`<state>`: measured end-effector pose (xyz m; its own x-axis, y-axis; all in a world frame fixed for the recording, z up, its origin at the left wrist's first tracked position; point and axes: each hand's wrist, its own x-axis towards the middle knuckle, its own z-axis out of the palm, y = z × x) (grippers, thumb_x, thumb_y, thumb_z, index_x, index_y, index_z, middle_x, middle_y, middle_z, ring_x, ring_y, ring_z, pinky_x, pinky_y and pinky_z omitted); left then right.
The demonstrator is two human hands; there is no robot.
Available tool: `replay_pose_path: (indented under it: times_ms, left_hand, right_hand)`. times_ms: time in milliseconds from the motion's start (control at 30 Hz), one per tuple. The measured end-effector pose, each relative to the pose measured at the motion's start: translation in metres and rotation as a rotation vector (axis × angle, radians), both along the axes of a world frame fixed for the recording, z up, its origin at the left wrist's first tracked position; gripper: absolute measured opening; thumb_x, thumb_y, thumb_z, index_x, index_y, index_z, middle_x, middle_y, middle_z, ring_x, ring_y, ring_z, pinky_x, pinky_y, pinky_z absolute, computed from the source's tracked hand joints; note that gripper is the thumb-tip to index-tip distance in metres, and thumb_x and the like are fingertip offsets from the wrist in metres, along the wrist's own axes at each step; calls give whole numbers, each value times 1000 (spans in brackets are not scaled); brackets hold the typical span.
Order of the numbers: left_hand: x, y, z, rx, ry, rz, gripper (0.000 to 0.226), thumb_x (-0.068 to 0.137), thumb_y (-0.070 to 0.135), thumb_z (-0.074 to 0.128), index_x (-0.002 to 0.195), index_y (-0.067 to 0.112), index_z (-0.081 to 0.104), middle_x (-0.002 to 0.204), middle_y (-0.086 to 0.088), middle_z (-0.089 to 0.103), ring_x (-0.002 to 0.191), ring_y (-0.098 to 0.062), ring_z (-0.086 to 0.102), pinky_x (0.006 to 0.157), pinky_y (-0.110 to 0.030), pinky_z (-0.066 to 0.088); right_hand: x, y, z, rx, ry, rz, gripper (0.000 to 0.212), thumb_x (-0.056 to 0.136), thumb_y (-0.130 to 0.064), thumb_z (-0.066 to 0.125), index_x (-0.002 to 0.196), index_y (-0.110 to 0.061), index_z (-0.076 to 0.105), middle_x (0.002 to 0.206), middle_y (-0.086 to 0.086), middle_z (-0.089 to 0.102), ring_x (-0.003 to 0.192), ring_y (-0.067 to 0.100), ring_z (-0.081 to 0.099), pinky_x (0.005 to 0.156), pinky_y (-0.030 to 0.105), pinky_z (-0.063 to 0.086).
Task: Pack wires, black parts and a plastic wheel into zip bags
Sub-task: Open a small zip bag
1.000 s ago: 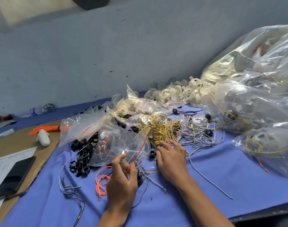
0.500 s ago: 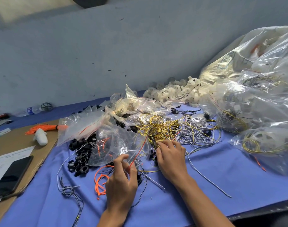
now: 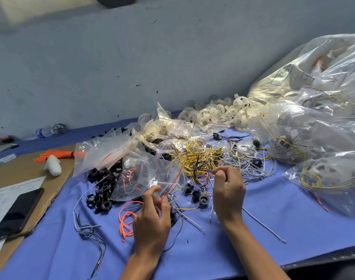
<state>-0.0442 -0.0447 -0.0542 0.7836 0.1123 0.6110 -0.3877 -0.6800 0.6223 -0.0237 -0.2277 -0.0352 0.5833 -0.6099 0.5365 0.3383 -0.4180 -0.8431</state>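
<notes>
Bench lot, head view. Left hand (image 3: 152, 217): low centre, thumb & fingers curled, pinching the mouth of a clear plastic zip bag (image 3: 150, 174). The bag is lifted off the blue cloth tabletop (image 3: 273, 219), its body slanting up-left; short orange-red wire pcs show inside. Thin red wire (image 3: 172, 181): slants up-right from that pinch along the bag's right side; inside or outside, can't tell. Right hand (image 3: 228, 188): raised just right of the bag, fingers curled tight, tips pinching strands at the right edge of a dark black-and-grey wire bundle (image 3: 200, 167); which strand, can't tell. Stock on cloth: tangle of thin yellow wires (image 3: 194, 152) behind & touching the dark bundle. Pale grey wire loops (image 3: 243, 158) are to its right. Pile of black ring-shaped plastic parts (image 3: 103, 190): left of the held bag, partly under it; a few loose rings lie btwn the hands. Loose orange wire loops (image 3: 125, 219): just left of the left hand. Heap of whitish translucent plastic wheels (image 3: 219, 112): at back, against the grey wall. Stack of empty clear zip bags w/ red seal lines (image 3: 104, 150): back-left. Filled clear bags (image 3: 324, 128): heaped at right. Far left: brown cardboard sheet (image 3: 21, 168) bearing a black phone (image 3: 17, 211), an orange wire bundle (image 3: 55, 154) & a white rounded object (image 3: 52, 167).
</notes>
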Motion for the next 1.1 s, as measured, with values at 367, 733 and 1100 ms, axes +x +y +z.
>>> replay_pose_path:
  times_ms: [367, 733, 1100]
  left_hand:
    - [-1, 1, 1, 2, -22, -4, 34, 92, 16, 65, 122, 27, 52, 72, 15, 54, 63, -18, 61, 52, -35, 45]
    - [-3, 0, 4, 20, -47, -21, 35, 93, 18, 64, 120, 32, 48, 68, 17, 49, 62, -22, 62, 49, -37, 47]
    - [-2, 1, 2, 29, -39, -15, 32, 89, 29, 56, 121, 33, 49, 69, 23, 50, 60, -12, 56, 48, -33, 45]
  right_hand:
    - [-7, -1, -12, -185, 474, -52, 52, 88, -47, 58, 60, -14, 31, 48, 0, 37, 58, 31, 40, 53, 37, 32]
    - [4, 1, -17, -551, 757, -54, 26, 97, -39, 41, 112, -29, 59, 101, 4, 72, 97, 33, 63, 71, 36, 44]
    - [-4, 2, -11, -281, 125, -203, 14, 94, -21, 64, 107, -22, 70, 98, -6, 71, 93, 23, 61, 66, 31, 45]
